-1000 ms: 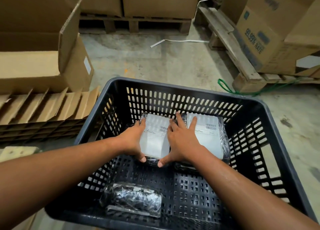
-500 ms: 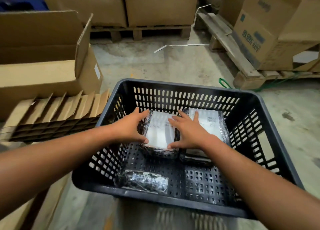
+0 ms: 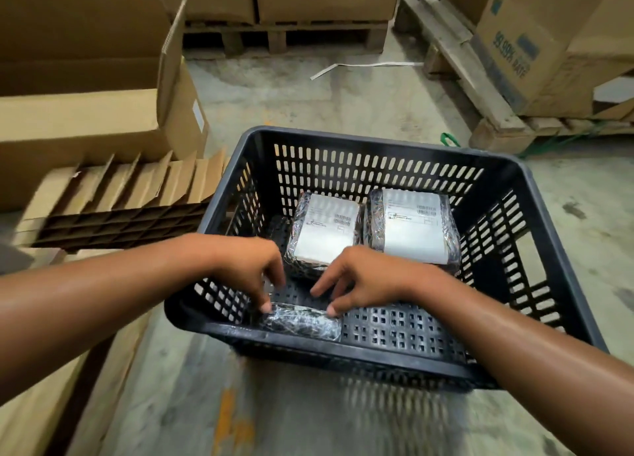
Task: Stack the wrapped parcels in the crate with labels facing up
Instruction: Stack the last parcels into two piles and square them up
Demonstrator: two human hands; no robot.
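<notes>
A black slatted crate stands on the concrete floor. Two wrapped parcels lie side by side at its far end, white labels up: the left parcel and the right parcel. A third wrapped parcel lies against the crate's near wall, dark side up, no label showing. My left hand touches that parcel's left end with its fingertips. My right hand touches its right end. The fingers of both hands are curled down and apart; neither has closed around it.
An open cardboard box and a stack of cardboard dividers sit to the crate's left. Wooden pallets with large cartons stand behind and to the right. A white strap lies on the floor.
Both hands have let go of the left labelled parcel and pulled back toward me to the dark parcel at the near wall. The view has shifted back and up.
</notes>
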